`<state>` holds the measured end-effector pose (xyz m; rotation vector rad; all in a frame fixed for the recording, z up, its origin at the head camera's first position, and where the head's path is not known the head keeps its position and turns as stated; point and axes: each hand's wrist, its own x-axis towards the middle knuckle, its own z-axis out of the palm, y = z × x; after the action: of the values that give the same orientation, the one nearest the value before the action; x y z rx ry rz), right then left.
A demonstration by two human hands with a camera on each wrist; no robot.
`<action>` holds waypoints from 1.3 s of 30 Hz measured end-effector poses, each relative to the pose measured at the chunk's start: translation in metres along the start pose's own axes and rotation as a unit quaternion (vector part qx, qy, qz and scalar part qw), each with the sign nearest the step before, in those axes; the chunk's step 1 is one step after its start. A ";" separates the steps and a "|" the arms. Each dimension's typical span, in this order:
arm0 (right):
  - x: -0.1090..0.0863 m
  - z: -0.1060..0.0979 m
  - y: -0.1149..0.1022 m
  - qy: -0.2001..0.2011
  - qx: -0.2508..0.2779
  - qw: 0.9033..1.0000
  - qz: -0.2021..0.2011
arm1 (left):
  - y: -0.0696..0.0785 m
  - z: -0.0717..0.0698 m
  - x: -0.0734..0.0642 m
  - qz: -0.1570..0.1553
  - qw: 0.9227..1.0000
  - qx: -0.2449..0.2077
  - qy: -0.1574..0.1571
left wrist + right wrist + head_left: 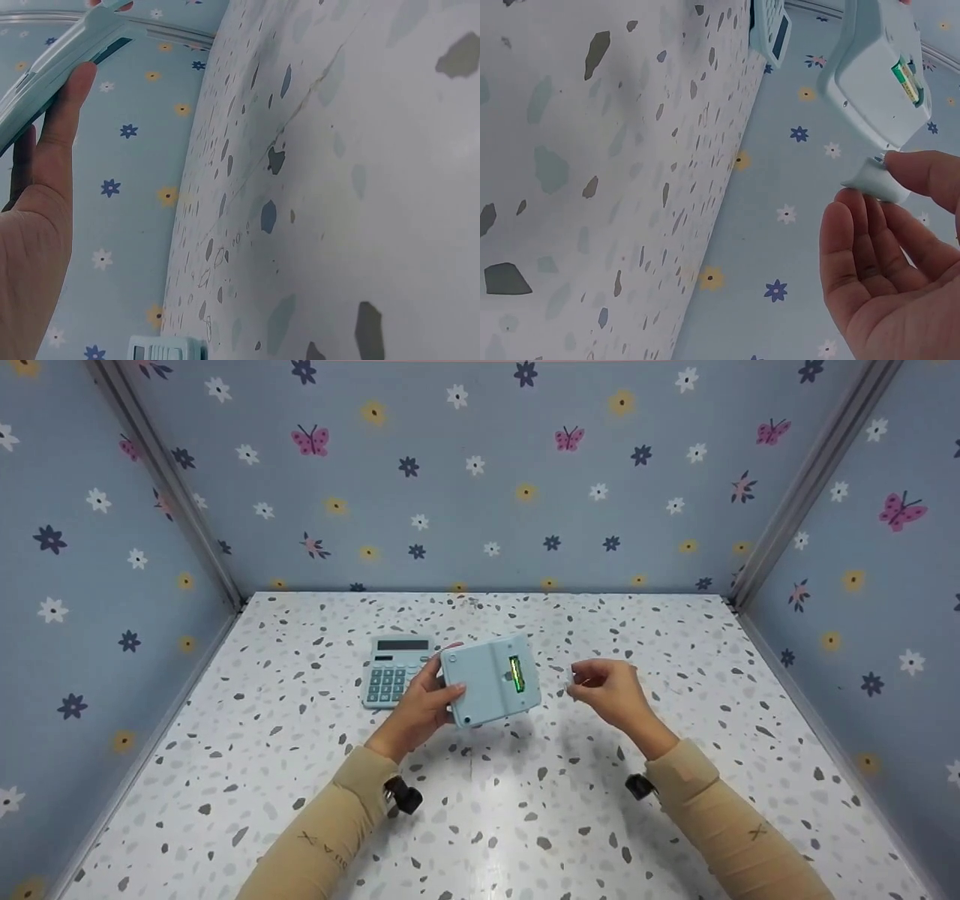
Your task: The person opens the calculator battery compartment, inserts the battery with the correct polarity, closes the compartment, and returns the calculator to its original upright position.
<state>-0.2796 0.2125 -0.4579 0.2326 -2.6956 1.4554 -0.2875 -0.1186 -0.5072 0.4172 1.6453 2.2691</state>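
Observation:
My left hand (420,709) grips a light blue calculator (486,682) by its left edge, thumb across its back. The back faces up, tilted above the table, with the battery slot uncovered. A green battery (905,80) lies in that slot. To the right, my right hand (616,697) pinches a small pale blue battery cover (876,181) between thumb and fingertips, apart from the calculator in the head view. A second light blue calculator (387,684) lies face up on the table behind my left hand, its keys and dark display showing.
The white speckled table (480,840) is bounded by blue flowered panels (480,472) at the back and both sides. Metal posts (817,480) stand at the back corners. A small black device (405,795) sits at each wrist, by the tan sleeves.

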 end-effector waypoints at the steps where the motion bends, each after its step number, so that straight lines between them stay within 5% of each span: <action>1: 0.000 0.001 -0.001 0.000 0.001 1.000 0.001 | 0.000 0.000 0.000 0.000 1.000 0.001 -0.001; 39: -0.009 0.021 -0.028 -0.003 0.056 0.998 -0.025 | -0.002 0.010 0.004 0.003 0.999 -0.007 -0.042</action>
<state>-0.2664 0.1809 -0.4475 0.3084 -2.5950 1.5951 -0.2872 -0.1071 -0.5057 0.5076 1.5889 2.2339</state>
